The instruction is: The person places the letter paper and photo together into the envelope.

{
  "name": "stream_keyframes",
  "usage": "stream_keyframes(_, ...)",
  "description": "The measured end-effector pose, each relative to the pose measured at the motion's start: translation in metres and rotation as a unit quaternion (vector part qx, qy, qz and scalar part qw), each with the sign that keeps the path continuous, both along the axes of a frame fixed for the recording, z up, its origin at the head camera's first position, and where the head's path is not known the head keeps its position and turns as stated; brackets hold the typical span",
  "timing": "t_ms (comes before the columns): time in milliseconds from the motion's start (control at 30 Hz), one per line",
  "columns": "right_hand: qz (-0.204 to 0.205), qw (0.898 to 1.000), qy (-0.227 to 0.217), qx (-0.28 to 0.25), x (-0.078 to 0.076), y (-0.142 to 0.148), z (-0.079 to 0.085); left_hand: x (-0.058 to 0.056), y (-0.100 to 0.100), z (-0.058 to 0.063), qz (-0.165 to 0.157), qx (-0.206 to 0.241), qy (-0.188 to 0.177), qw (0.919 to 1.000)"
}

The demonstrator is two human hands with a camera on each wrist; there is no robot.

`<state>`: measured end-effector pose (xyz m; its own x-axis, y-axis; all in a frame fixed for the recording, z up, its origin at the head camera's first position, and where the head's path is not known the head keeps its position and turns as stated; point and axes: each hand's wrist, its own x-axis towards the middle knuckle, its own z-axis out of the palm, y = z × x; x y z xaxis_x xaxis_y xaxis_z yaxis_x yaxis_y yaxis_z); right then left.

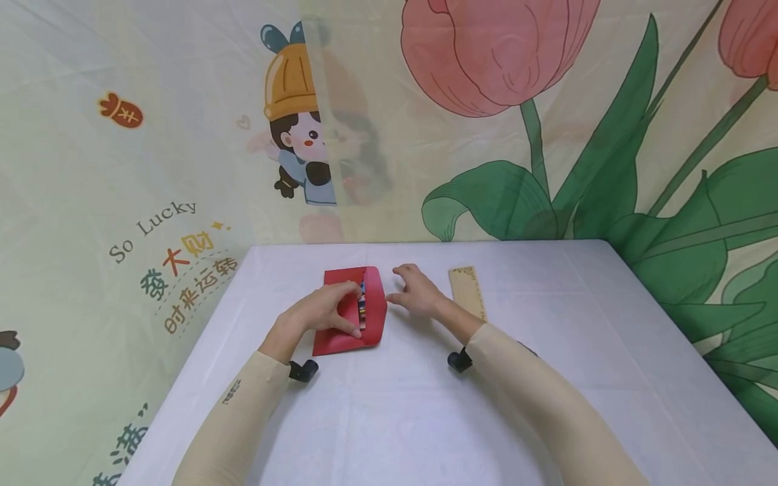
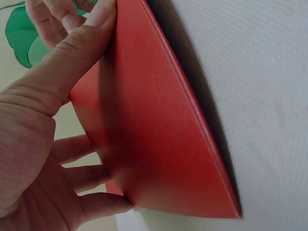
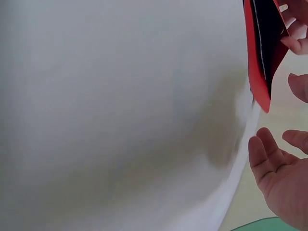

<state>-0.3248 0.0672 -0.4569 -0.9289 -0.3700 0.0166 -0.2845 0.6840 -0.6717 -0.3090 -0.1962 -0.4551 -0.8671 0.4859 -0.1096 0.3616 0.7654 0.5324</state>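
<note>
With the left grip [image 1: 321, 308], pinches a red envelope [image 1: 350, 310] between thumb and fingers near its bowed-open mouth, left of centre on the far tabletop [image 1: 377, 418], with its flap [image 1: 376, 307] to the right. Hovers, fingers spread, with the right grip [image 1: 418, 290] just beside the flap. Farther right, shows a tan card [image 1: 465, 290], partly hidden by the right arm [image 1: 535, 391].

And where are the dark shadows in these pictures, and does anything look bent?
Left wrist view: a dark band shades the red envelope, with another shadow along its edge on the white table; right wrist view: a wide, soft-edged shadow on the table, whose edge looks curved; head view: a fainter shadow beside the right sleeve.
</note>
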Motion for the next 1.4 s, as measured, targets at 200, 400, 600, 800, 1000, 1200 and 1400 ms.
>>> stream_keyframes(200, -0.008, 1.000, 0.000, 0.003, 0.000, 0.013, -0.001, 0.000, -0.001, -0.001, -0.004, -0.004, 0.005, 1.0000)
stream_keyframes(400, -0.015, 1.000, 0.003, 0.017, -0.002, 0.023, -0.004, 0.000, -0.001, -0.002, -0.005, -0.004, 0.005, 1.0000)
stream_keyframes(600, -0.024, 1.000, 0.002, 0.020, -0.003, 0.028, -0.004, -0.001, -0.002, -0.002, -0.006, -0.003, 0.003, 1.0000)
stream_keyframes(800, -0.027, 0.999, -0.001, 0.023, -0.002, 0.034, -0.002, 0.000, -0.001, -0.001, -0.003, -0.002, -0.001, 1.0000)
stream_keyframes(1000, -0.039, 0.999, -0.003, 0.036, -0.003, 0.042, -0.004, 0.001, -0.001, 0.000, -0.001, -0.006, -0.001, 1.0000)
stream_keyframes(1200, -0.041, 0.998, 0.001, 0.044, -0.004, 0.051, -0.005, 0.001, -0.001, 0.000, 0.002, -0.007, -0.003, 1.0000)
stream_keyframes(1400, -0.050, 0.998, -0.001, 0.049, -0.005, 0.059, -0.005, 0.001, 0.000, 0.000, 0.002, -0.010, -0.004, 0.9999)
